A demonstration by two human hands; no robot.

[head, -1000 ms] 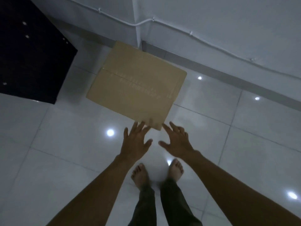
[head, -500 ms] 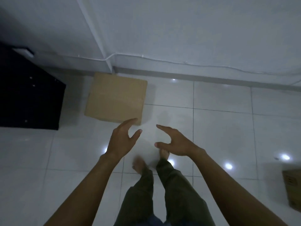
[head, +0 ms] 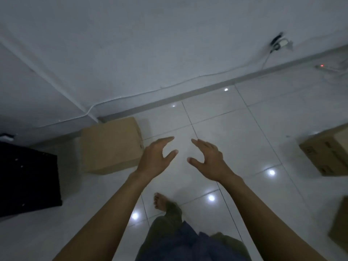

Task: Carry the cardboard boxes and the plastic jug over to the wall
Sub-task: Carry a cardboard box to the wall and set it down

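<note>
A plain brown cardboard box (head: 111,146) sits on the white tiled floor against the wall's skirting, in the corner at left. My left hand (head: 156,157) hovers just right of that box, fingers apart, holding nothing. My right hand (head: 207,159) is beside it, also spread and empty, palms facing each other. A second cardboard box (head: 327,151) with printed marks lies on the floor at the right edge. Part of a third box (head: 339,223) shows at the lower right. No plastic jug is in view.
A black cabinet (head: 28,183) stands at the left next to the corner box. A white cable runs along the wall (head: 169,53) to a socket (head: 278,43) at upper right, with a red light beyond. My bare foot (head: 160,201) is on the tiles.
The view has swung to the right, so the corner box slid left and the boxes at the right came in. Both hands have drawn away from the corner box and stay empty. One foot has stepped.
</note>
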